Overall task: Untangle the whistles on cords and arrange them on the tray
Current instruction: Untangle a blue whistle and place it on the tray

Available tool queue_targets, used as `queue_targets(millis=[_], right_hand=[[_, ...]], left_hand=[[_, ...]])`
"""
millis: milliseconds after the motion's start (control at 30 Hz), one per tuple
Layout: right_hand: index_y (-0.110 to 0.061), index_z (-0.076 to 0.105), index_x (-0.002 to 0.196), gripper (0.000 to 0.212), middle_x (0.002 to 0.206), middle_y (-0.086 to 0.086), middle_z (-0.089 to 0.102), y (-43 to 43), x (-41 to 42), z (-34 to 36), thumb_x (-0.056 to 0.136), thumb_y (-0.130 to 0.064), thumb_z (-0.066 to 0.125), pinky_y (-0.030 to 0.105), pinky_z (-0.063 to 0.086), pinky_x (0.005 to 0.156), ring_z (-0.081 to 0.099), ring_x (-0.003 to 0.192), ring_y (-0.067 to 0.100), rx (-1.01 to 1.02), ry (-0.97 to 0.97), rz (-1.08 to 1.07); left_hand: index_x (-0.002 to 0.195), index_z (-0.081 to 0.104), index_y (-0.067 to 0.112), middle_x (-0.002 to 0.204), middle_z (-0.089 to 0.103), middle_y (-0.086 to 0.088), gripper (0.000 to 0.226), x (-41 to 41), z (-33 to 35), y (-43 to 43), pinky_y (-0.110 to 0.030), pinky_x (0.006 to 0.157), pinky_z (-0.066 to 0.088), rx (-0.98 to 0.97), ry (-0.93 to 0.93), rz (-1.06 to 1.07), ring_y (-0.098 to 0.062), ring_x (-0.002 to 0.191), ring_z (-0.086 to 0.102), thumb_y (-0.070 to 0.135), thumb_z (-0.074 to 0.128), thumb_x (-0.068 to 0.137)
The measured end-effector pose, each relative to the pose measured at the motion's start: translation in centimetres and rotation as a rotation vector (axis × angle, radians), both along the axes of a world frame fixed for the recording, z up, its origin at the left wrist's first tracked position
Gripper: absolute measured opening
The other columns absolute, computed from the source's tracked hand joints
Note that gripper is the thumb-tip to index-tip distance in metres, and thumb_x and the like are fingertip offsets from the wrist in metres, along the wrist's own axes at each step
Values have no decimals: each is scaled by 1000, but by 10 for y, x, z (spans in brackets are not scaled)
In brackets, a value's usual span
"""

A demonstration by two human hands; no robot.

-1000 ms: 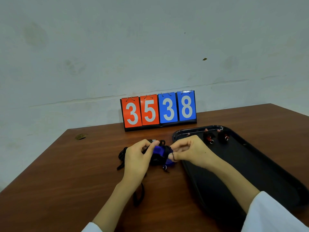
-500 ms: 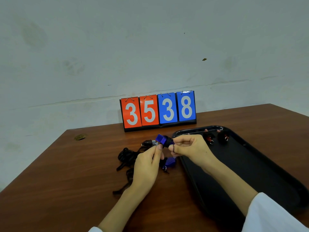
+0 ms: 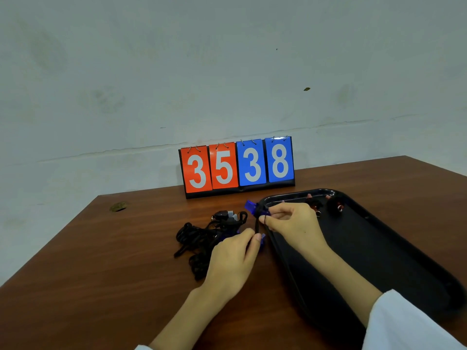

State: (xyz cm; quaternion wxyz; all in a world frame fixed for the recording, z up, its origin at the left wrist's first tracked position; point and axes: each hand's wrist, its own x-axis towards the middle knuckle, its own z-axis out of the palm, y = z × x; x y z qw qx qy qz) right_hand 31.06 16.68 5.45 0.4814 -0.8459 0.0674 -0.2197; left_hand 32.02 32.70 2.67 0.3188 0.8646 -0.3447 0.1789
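— Fingers on the left hand (image 3: 232, 258): are they actually gripping anything, from where you stand?

— Yep. Thumb and forefinger tips are pinched on the black cord (image 3: 257, 227), low down near the table (image 3: 101, 261). The hand also covers a bit of blue plastic, and I can't tell if that's another whistle.

— And the right hand (image 3: 293, 223)?

— Just beyond the left and a little higher. It's pinching the same cord right where it meets the blue whistle (image 3: 251, 205). So the cord runs nearly straight up and away from the left pinch to the right one. The whistle pokes out past the right fingertips, toward the far side of the table.

— So which way does it need to go?

— Rightward, I'd guess. The tray (image 3: 379, 248) has its left rim directly under the right hand, so that's the closer hand for the drop. The black tangle (image 3: 199, 238) sits just left of the left hand, with a black whistle (image 3: 223, 215) on its far edge. It looks like the cord leads back into that mess. My bet is the left hand has to feed it free before the right can carry anything over.

— Anything on the tray?

— Two reddish whistles (image 3: 316, 207) at its far end. Behind everything a scoreboard (image 3: 237, 168) reading 3538 stands by the wall.
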Motion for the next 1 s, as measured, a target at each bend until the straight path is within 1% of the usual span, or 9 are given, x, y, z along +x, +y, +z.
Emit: queue_targets(millis=[167, 267, 367, 467, 633, 733, 867, 933, 1000], right_hand=[[-18, 68, 108, 28, 93, -5, 68, 5, -4, -3, 81, -25, 69, 21, 51, 81, 59, 80, 2, -356, -45, -5], [-18, 65, 115, 30, 96, -2, 65, 6, -7, -3, 85, -25, 64, 24, 50, 81, 56, 83, 6, -514, -53, 70], [-18, 67, 112, 27, 95, -1, 65, 6, -8, -3, 86, -22, 63, 26, 49, 80, 56, 84, 8, -593, -111, 188], [-18, 70, 103, 20, 90, -2, 65, 6, -8, -3, 83, -22, 66, 24, 50, 74, 58, 81, 8, -628, -118, 323], [-18, 71, 96, 18, 84, -8, 64, 11, -8, -7, 78, -19, 72, 22, 52, 73, 61, 77, 6, -467, 27, 489], [-19, 72, 95, 19, 84, -10, 67, 13, -10, -4, 77, -13, 72, 20, 53, 76, 63, 78, 4, -335, 111, 556], [-19, 73, 91, 16, 80, 1, 72, 12, -13, 2, 78, -10, 72, 29, 56, 79, 67, 74, 10, -190, 188, 651], [-15, 73, 91, 17, 82, 6, 72, 11, -14, 7, 78, -5, 71, 28, 57, 76, 68, 73, 15, -77, 205, 678], [-12, 72, 91, 17, 80, 3, 72, 11, -15, 11, 77, -2, 70, 26, 57, 72, 69, 72, 15, 46, 210, 705]], left_hand=[[81, 56, 21, 65, 53, 8, 34, 3, -1, 2, -20, 55, 34, 32, -94, -12, -10, 61, 51, 41, 35, 98], [84, 63, 24, 69, 58, 10, 27, 6, 2, 4, -16, 56, 35, -30, -73, -7, -7, 66, 54, 39, 44, 96], [79, 68, 24, 69, 62, 9, 20, 9, 8, 7, -19, 58, 42, -173, 34, -23, -7, 68, 57, 34, 56, 92], [72, 70, 22, 68, 63, 6, 21, 11, 14, 12, -29, 62, 47, -206, 80, -12, -10, 67, 58, 35, 63, 87], [67, 68, 14, 66, 65, -2, 29, 23, 23, 23, -31, 68, 49, -220, 283, 63, -12, 66, 61, 41, 69, 77], [66, 67, 6, 67, 66, -8, 31, 27, 25, 26, -23, 65, 47, -287, 415, 35, -9, 61, 60, 34, 71, 78], [60, 62, 4, 54, 58, 4, 34, 27, 25, 27, -11, 55, 42, -336, 539, -37, 1, 50, 53, 30, 67, 81], [59, 61, 6, 51, 56, 7, 37, 26, 26, 26, -9, 53, 40, -376, 580, -57, 0, 47, 50, 36, 65, 78], [59, 59, 3, 50, 53, 4, 44, 24, 28, 25, -11, 52, 40, -420, 620, -67, -4, 46, 48, 45, 61, 73]])
